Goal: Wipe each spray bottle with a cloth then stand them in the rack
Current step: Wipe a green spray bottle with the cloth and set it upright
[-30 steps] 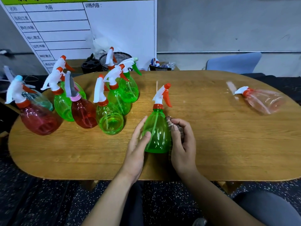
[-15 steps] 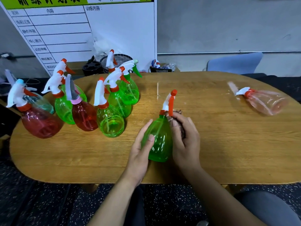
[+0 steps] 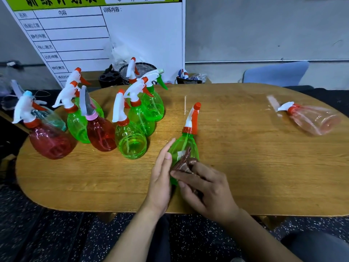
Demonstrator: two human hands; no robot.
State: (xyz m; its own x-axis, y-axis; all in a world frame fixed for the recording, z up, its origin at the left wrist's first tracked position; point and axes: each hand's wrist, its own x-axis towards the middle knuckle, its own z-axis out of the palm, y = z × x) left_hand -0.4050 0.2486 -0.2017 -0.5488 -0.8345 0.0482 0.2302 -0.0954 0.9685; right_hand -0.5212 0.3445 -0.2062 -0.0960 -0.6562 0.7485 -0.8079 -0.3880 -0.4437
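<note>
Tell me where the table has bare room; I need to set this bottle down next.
Bare wood lies between the green spray bottle under the hands and the pale pink bottle lying on its side, and along the wooden table's near left edge. The far left is crowded with the cluster of standing bottles.

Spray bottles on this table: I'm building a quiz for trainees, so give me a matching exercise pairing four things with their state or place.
Things:
1. green bottle between the hands
2. pale pink bottle
3. brown cloth
4. dark red bottle with pink collar

States:
A. lying on its side at the table's right end
B. standing upright in the group at the left
C. pressed on a bottle by the right hand
D. steadied by the left hand, fingers straight

Pairs: 1-D, 2-A, 3-C, 4-B
</note>
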